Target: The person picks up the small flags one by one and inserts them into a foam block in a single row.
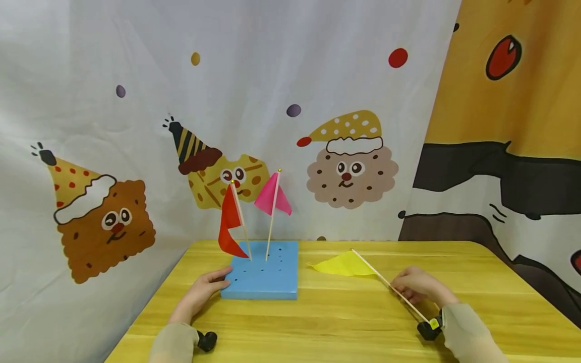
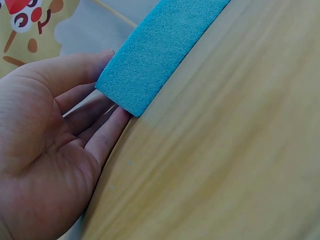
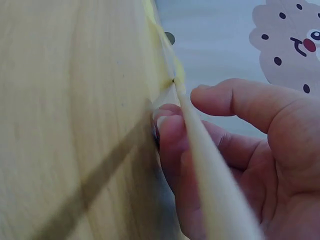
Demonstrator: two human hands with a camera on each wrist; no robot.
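Yellow flag lying on table right of blue foam block, stick pinched in right hand, fingertips blurred up close. Left hand flat against block's near-left corner, fingers straight, partly hidden beneath. Red flag and pink flag planted upright in block.

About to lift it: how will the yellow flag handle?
The yellow flag is probably very light: a thin stick with a small cloth. The cloth looks floppy and will likely droop. The round stick may roll between the right hand's fingers, which already curl around it.
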